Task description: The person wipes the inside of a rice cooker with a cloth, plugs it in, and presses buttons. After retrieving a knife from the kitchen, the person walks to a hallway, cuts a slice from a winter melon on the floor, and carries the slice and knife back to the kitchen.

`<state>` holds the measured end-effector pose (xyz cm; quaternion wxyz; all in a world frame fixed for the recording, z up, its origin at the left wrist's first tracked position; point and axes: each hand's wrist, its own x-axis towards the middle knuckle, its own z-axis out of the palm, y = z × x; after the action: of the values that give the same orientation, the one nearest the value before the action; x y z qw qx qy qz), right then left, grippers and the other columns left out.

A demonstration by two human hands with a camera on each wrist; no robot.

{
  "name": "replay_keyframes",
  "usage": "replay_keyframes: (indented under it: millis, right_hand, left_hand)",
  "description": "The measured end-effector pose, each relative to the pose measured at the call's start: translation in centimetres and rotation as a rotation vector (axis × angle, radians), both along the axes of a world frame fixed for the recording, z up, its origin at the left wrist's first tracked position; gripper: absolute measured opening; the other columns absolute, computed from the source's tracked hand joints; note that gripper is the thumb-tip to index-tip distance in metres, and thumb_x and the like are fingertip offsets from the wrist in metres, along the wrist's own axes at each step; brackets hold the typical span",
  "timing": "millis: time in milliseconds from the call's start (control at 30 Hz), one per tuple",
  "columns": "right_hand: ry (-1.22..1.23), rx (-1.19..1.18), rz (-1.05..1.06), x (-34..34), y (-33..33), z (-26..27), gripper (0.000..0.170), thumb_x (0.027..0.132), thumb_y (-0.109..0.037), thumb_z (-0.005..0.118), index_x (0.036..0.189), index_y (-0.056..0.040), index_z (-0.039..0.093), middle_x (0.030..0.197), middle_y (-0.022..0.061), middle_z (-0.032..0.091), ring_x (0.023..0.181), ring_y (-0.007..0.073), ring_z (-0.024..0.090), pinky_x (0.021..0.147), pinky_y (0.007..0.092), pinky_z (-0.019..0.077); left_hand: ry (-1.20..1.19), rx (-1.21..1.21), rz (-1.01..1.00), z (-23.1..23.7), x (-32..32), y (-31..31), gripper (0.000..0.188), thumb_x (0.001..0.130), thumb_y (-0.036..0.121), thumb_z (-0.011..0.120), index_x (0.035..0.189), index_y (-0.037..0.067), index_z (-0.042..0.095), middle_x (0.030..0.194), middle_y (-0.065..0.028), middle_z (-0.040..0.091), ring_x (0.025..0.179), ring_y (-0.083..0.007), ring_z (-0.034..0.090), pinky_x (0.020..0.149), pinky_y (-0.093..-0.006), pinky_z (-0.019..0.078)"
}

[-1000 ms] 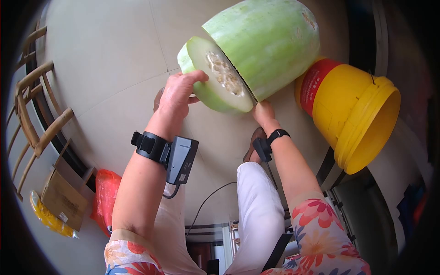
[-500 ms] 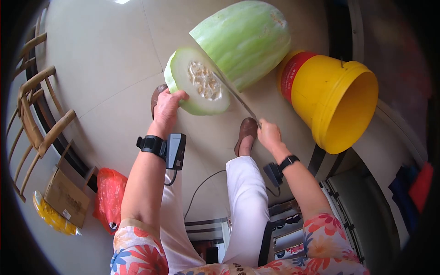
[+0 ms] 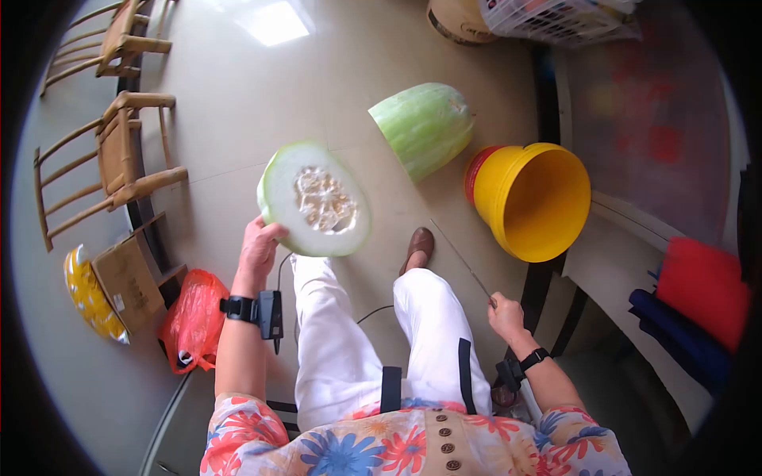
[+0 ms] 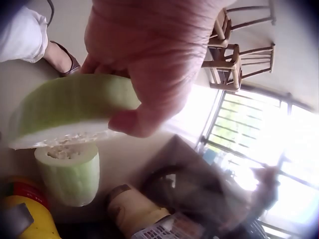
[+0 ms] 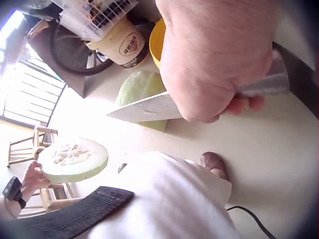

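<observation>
My left hand (image 3: 258,247) grips a thick round slice of winter melon (image 3: 278,202) by its lower left edge, thumb on the cut face. Pale flesh and a seedy core show on that face, and green rind runs round the side. In the left wrist view the slice (image 4: 75,102) is seen from its rind side. Away to the right, my right hand (image 3: 508,316) holds a kitchen knife (image 3: 462,258) by its handle. Its broad pointed blade shows in the right wrist view. The rest of the winter melon (image 3: 429,131) stands on the floor ahead, apart from both hands.
A yellow bucket (image 3: 496,202) stands right of the large melon piece. Bamboo chairs (image 3: 119,159) line the left side, with a cardboard box (image 3: 127,285) and a red plastic bag (image 3: 198,317) nearer. At the back are a white basket (image 3: 548,20) and a pale tub (image 3: 460,20).
The slice has come away from the large melon piece, and my left hand has lifted it back and left. My right hand has drawn the knife back toward my right side.
</observation>
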<state>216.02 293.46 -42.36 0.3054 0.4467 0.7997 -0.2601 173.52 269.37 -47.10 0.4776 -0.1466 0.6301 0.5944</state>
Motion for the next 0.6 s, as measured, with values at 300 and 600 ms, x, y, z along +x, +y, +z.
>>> replay_keyframes:
  millis: [300,600]
  right_hand:
    - [-0.006,0.115,0.188,-0.1,2.0,11.7,0.01,0.077,-0.015,0.057,0.083,-0.0066,0.058,0.073,0.0199,0.062,0.073,0.0382,0.061,0.067,0.0461,0.0486]
    - [-0.088,0.17,0.438,0.5,-1.7,11.9,0.011,0.076,-0.013,0.055,0.084,-0.0068,0.059,0.077,0.02,0.063,0.077,0.0379,0.061,0.07,0.0452,0.0493]
  left_hand:
    - [-0.019,0.052,0.385,7.9,9.0,-13.7,0.038,0.064,-0.004,0.053,0.102,-0.007,0.055,0.096,-0.008,0.061,0.085,-0.0162,0.057,0.077,-0.0258,0.0434]
    - [-0.031,-0.095,0.546,7.5,24.4,-28.2,0.043,0.061,-0.001,0.054,0.104,-0.006,0.055,0.098,-0.0091,0.061,0.089,-0.0193,0.057,0.08,-0.0289,0.0442]
